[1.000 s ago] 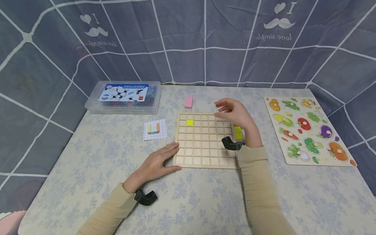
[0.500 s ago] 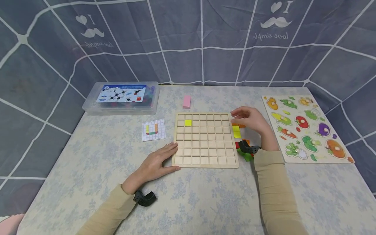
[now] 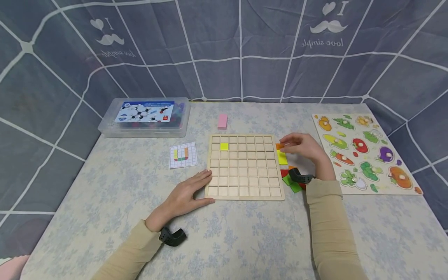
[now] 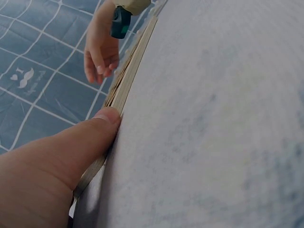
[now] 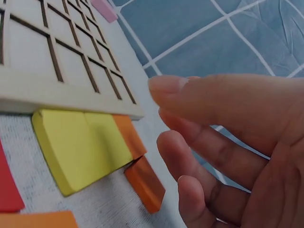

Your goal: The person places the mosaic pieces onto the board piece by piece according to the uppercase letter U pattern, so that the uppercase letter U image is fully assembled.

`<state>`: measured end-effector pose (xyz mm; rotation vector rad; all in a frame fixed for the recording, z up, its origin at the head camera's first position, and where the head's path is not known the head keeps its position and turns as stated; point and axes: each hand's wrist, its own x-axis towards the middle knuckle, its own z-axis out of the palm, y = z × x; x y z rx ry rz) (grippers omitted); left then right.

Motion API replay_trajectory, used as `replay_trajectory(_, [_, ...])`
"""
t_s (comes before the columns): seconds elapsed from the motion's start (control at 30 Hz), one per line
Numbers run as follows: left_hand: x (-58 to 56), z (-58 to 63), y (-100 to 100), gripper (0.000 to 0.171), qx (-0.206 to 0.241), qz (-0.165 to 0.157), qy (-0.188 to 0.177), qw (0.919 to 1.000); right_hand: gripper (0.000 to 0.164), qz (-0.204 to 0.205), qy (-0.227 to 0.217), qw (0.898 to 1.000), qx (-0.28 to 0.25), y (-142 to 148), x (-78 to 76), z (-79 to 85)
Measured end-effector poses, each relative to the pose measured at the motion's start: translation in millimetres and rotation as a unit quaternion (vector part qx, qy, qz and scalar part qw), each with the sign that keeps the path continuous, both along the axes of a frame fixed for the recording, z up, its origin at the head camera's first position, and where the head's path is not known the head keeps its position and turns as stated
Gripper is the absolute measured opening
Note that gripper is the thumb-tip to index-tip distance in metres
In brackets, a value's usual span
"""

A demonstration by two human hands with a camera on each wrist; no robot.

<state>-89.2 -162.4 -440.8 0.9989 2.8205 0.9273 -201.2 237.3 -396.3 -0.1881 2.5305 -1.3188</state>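
Note:
My left hand (image 3: 183, 196) rests at the left edge of a wooden grid board (image 3: 244, 171), fingers straight. In the left wrist view its thumb (image 4: 90, 142) touches the board's side. One yellow tile (image 3: 224, 146) sits in a cell near the board's upper left. My right hand (image 3: 305, 148) hovers beside the board's right edge, over loose tiles, its fingers loosely bent with nothing between them. The right wrist view shows two yellow tiles (image 5: 80, 147) side by side against the board and orange tiles (image 5: 146, 184) below the fingertips. Red tiles (image 3: 284, 172) and green tiles (image 3: 294, 186) lie nearer the wrist.
A grid card (image 3: 183, 154) with a coloured U-shaped pattern lies left of the board. Behind stand a clear plastic case (image 3: 147, 128) and a pink block (image 3: 222, 121). A vegetable puzzle board (image 3: 367, 155) lies at the right.
My right hand has moved right from above the board's top right to the loose tiles beside it, uncovering more of them. My left hand stays on the board's edge.

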Motion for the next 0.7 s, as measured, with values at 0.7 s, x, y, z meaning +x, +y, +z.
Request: replay_trajectory(0.7, [0.1, -1.1, 0, 0.072, -0.002, 0.000, 0.002, 1.0000, 0.040, 0.003, -0.013, 1.000, 0.020, 4, -1.4, -11.5])
